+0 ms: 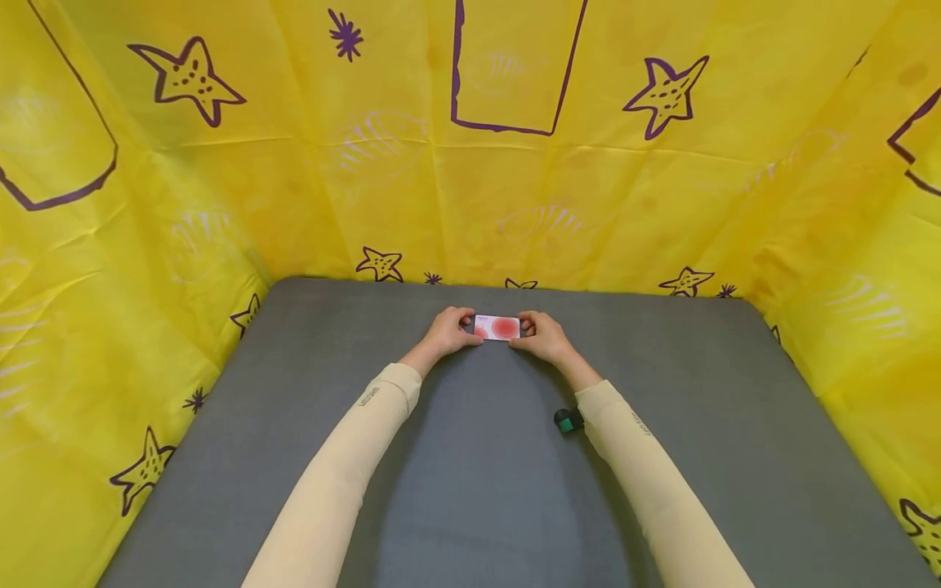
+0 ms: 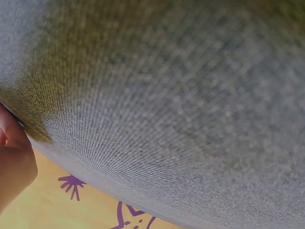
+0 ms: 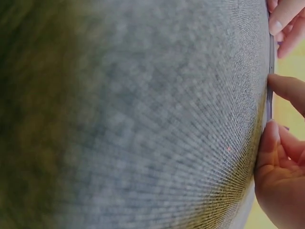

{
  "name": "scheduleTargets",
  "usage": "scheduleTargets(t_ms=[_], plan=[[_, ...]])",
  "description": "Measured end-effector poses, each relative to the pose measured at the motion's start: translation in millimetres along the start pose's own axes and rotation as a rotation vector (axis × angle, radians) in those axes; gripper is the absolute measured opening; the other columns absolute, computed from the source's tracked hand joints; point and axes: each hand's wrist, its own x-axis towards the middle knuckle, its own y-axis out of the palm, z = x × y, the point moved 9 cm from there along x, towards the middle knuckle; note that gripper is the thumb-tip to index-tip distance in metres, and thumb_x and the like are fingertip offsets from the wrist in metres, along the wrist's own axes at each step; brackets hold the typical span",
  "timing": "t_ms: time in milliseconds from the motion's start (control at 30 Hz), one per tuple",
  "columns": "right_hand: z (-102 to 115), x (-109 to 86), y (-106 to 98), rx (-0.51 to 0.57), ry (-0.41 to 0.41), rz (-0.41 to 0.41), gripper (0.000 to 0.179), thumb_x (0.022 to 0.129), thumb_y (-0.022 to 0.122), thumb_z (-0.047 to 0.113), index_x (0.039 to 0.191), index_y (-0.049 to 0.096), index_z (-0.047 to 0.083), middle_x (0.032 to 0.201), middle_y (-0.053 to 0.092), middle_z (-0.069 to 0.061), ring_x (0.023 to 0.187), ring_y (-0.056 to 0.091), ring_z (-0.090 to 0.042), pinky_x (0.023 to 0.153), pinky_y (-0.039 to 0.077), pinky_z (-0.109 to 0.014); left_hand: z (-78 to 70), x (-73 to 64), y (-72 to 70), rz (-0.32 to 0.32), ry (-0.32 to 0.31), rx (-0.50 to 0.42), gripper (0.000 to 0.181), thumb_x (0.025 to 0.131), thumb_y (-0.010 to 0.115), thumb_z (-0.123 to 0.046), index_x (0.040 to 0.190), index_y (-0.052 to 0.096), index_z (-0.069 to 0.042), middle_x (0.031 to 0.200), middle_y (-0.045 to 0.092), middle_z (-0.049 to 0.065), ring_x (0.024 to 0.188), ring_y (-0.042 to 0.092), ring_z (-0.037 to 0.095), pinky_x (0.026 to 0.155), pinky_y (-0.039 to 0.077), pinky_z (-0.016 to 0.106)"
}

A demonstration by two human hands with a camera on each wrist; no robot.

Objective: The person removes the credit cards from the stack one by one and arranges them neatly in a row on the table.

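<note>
A small, thin, flat rectangular item (image 1: pixel 497 327), white with red round patches and dark short ends, is near the back of the grey table. My left hand (image 1: pixel 449 331) pinches its left end between thumb and fingers. At the right end, my right hand (image 1: pixel 545 336) pinches it the same way. In the right wrist view the item shows only as a thin edge (image 3: pixel 271 62), with the right hand (image 3: pixel 281 176) and the tips of the left hand (image 3: pixel 286 21) along it. The left wrist view catches only part of the left hand (image 2: pixel 14 160).
Grey cloth covers the table (image 1: pixel 456 490). Yellow curtains (image 1: pixel 412 188) with purple starfish drawings hang along the back and both sides. A small black device with a green face (image 1: pixel 568 420) sits against the right sleeve (image 1: pixel 647 474).
</note>
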Motion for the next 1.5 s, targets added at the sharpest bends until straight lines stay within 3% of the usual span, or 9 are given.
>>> scheduleTargets(t_ms=[300,667,1133,1500], plan=[[-0.8,0.5,2.1,-0.004,-0.003,0.001,0.056,0.081,0.079,0.018,0.127,0.056,-0.004,0.104,0.055,-0.013,0.091,0.05,-0.026,0.082,0.041,-0.034,5.2,1.9,1.8,0.009,-0.024,-0.022,0.06,0.083,0.079,-0.021,0.137,0.056,-0.007,0.11,0.056,0.01,0.101,0.05,0.025,0.09,0.042,0.035],[2.9,-1.1,1.2,0.026,-0.024,-0.024,0.054,0.081,0.08,0.016,0.126,0.057,-0.002,0.104,0.056,-0.013,0.091,0.051,-0.026,0.082,0.042,-0.034,4.3,-2.1,-1.1,-0.005,-0.024,-0.053,0.059,0.083,0.079,-0.018,0.136,0.056,-0.007,0.109,0.056,0.01,0.097,0.048,0.025,0.087,0.041,0.035],[1.7,-4.7,-1.5,0.1,-0.04,-0.067,0.056,0.079,0.081,0.012,0.127,0.052,0.003,0.098,0.057,-0.012,0.083,0.053,-0.023,0.075,0.043,-0.03,1.9,-4.8,-3.9,-0.079,0.023,-0.133,0.057,0.08,0.082,-0.013,0.13,0.056,-0.007,0.103,0.059,0.011,0.082,0.055,0.022,0.076,0.046,0.031],[6.7,-10.1,-1.0,0.142,-0.067,-0.072,0.057,0.08,0.078,0.006,0.127,0.045,0.006,0.093,0.056,-0.013,0.074,0.052,-0.021,0.07,0.042,-0.028,-2.5,-9.7,-0.8,-0.103,0.067,-0.166,0.055,0.081,0.08,-0.008,0.127,0.05,-0.009,0.089,0.062,0.01,0.073,0.056,0.019,0.07,0.047,0.027]])
